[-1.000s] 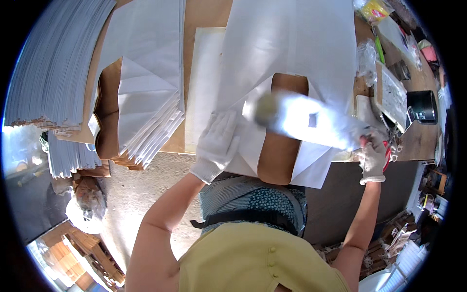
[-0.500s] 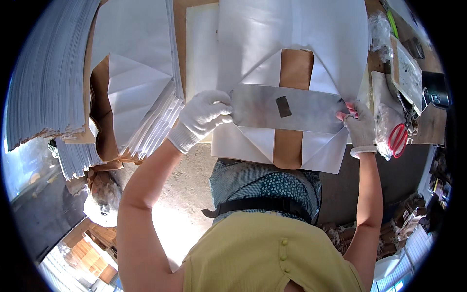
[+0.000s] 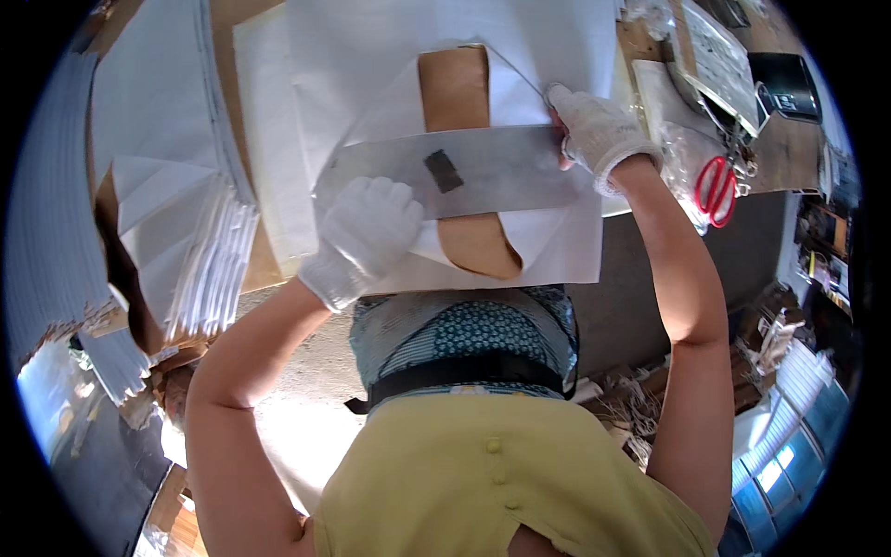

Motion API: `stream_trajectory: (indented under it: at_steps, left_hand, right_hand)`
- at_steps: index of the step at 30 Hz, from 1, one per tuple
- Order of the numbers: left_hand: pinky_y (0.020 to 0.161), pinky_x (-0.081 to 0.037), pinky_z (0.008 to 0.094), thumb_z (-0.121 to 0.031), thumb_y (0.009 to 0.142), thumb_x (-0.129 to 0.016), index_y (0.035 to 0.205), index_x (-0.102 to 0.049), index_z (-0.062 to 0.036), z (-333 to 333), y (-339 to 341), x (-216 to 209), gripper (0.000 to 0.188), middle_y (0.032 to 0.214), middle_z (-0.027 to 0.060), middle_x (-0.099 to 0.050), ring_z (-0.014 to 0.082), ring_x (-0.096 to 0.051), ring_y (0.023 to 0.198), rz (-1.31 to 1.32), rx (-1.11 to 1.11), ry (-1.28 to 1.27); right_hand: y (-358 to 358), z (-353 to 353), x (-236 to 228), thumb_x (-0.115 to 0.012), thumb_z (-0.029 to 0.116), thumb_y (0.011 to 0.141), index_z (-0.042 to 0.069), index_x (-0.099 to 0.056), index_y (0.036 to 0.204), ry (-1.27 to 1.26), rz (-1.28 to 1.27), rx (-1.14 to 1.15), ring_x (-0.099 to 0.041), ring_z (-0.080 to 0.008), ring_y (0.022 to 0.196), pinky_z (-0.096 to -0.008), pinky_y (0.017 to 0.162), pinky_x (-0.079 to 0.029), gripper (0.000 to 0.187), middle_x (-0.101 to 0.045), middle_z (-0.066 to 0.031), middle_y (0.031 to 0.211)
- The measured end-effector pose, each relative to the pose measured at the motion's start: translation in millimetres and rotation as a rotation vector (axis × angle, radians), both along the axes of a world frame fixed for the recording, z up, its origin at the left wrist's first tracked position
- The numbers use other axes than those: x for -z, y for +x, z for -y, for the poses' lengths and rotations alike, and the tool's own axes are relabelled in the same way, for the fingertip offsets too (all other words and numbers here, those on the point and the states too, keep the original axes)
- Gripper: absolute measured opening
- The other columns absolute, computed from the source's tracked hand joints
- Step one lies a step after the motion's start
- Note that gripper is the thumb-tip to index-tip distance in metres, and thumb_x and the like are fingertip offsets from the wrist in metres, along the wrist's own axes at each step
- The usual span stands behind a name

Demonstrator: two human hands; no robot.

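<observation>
A folded sheet of white paper lies on a flat stack, its opened folds baring a brown inner band. Across it rests a flat grey plate, marked with a dark tape patch. My left hand, in a white knitted glove, presses on the plate's left part with its fingers curled; their tips are hidden. At the right end, my gloved right hand has its fingers closed at the paper's slanted fold edge, above the plate. Bare fingertips show through that glove.
On the left stand tall stacks of white paper and folded paper pieces with brown inner layers. To the right lie red-handled scissors, clear plastic wrap, a framed board and a black container.
The whole view has shifted, so the bench sits further left and higher. My left hand has moved from the plate's left end onto its top; my right hand has moved up to the fold edge.
</observation>
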State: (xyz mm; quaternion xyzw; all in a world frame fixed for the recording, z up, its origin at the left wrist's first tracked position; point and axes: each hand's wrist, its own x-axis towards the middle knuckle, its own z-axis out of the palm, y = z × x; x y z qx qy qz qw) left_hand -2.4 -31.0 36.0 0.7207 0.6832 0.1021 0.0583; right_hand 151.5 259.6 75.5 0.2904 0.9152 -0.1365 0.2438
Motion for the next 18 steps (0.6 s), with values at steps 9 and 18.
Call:
stream_trajectory:
  at_steps: [9, 18]
  left_hand:
    - [0.079, -0.048, 0.0424, -0.009, 0.068, -0.080, 0.085, -0.067, -0.0081, 8, 0, 20, 0.021, 0.086, 0.0072, -0.062, 0.0309, -0.062, 0.086, 0.434, -0.244, 0.207]
    - [0.093, -0.052, 0.0450, -0.022, 0.068, -0.085, 0.108, -0.074, -0.0120, -25, 5, -10, 0.042, 0.111, 0.0136, -0.064, 0.0330, -0.062, 0.108, 0.296, -0.706, 0.029]
  right_hand:
    - [77, 33, -7, -0.091, 0.016, 0.071, 0.013, -0.065, 0.120, -0.077, -0.353, -0.156, -0.063, -0.0335, 0.120, -0.0419, 0.102, -0.053, 0.055, -0.063, -0.0113, 0.130]
    - [49, 31, 8, -0.093, 0.030, 0.069, 0.014, -0.065, 0.128, -0.008, -0.283, -0.157, -0.059, -0.0365, 0.125, -0.0452, 0.107, -0.050, 0.067, -0.059, -0.0118, 0.139]
